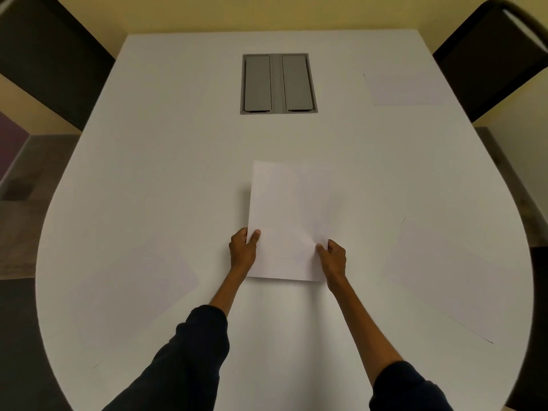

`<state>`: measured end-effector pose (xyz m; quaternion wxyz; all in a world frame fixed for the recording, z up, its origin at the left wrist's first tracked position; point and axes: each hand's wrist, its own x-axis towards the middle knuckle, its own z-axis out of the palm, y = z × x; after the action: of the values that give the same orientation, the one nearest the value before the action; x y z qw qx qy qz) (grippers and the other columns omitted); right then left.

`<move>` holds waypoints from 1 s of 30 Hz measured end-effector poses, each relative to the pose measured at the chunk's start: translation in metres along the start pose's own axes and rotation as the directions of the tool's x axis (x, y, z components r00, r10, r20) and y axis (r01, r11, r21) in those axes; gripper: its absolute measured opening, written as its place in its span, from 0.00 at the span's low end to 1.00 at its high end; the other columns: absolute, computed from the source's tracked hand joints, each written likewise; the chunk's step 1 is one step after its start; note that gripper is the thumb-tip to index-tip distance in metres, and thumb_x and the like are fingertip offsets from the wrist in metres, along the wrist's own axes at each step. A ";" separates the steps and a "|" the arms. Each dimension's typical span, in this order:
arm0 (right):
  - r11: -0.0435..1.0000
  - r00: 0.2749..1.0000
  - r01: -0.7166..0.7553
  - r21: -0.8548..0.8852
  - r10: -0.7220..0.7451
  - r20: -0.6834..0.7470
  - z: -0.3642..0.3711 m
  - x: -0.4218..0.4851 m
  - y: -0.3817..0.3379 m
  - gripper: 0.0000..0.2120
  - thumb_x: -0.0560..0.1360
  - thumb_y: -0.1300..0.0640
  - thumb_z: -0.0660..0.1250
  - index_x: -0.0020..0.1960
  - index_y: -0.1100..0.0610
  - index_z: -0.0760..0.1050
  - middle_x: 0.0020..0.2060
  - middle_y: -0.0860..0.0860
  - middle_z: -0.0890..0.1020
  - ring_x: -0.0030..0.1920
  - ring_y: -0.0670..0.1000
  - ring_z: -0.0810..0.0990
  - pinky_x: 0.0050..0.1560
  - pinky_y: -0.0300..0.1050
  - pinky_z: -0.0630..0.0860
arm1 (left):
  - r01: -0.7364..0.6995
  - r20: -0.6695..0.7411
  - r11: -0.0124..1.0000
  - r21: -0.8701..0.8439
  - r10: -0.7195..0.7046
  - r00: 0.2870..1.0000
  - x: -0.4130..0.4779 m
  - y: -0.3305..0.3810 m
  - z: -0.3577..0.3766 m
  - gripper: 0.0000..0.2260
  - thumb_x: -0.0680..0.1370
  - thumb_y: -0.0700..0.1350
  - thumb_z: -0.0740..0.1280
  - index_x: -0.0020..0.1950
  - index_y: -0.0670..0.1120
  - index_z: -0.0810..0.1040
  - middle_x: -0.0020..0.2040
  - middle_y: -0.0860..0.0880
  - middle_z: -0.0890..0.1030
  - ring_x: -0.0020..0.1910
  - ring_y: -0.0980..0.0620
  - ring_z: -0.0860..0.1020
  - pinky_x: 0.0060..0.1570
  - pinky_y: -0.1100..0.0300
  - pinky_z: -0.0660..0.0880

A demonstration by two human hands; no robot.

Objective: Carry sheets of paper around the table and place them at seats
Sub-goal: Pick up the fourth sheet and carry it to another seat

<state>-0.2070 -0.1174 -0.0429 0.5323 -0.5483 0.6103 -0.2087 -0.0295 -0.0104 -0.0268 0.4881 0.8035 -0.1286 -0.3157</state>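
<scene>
Holding a sheet of paper [287,221] by its two long edges, the left hand [243,250] and the right hand [333,258] each pinch it, thumb on top and fingers curled beneath. It sits in line with the grey cable hatch [278,83] in the white table [148,173], on the person's side of it; whether it touches the tabletop I cannot tell. Fainter sheets lie right of the hatch [403,90] and nearer than it, at right [444,277] and left [133,292].

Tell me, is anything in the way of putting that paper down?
Nothing visible. The left hand and right hand pinch the sheet over bare table; other sheets lie off to the sides.
</scene>
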 end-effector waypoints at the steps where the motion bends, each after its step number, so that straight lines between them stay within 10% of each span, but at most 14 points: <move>1: 1.000 1.000 0.001 0.007 -0.001 0.002 -0.003 -0.004 -0.003 0.15 0.77 0.63 0.64 0.35 0.59 0.63 0.33 0.54 0.65 0.35 0.51 0.62 0.35 0.43 0.60 | -0.022 -0.006 1.000 -0.011 0.022 1.000 -0.004 0.003 -0.004 0.15 0.79 0.46 0.67 0.38 0.41 0.68 0.35 0.42 0.68 0.34 0.48 0.65 0.37 0.58 0.63; 7: 0.984 0.995 0.095 0.149 -0.099 0.021 -0.011 -0.036 -0.035 0.06 0.77 0.63 0.65 0.52 0.63 0.78 0.46 0.56 0.82 0.45 0.53 0.78 0.49 0.44 0.76 | -0.128 -0.052 0.989 -0.075 0.124 0.991 -0.037 0.023 -0.036 0.17 0.78 0.46 0.69 0.37 0.42 0.65 0.35 0.44 0.63 0.34 0.50 0.60 0.35 0.60 0.58; 30: 0.875 0.817 0.314 0.368 -0.447 0.365 0.117 -0.258 -0.120 0.05 0.79 0.57 0.64 0.50 0.58 0.77 0.46 0.50 0.82 0.45 0.48 0.78 0.44 0.41 0.73 | -0.391 -0.522 0.896 -0.209 0.236 0.820 -0.202 -0.001 -0.291 0.10 0.80 0.47 0.65 0.42 0.43 0.75 0.35 0.46 0.76 0.32 0.59 0.74 0.32 0.66 0.73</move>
<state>-0.0936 0.1143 0.1258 0.6773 -0.6083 0.3133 -0.2703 -0.0004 0.2988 0.1440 0.6688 0.7379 -0.0841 -0.0350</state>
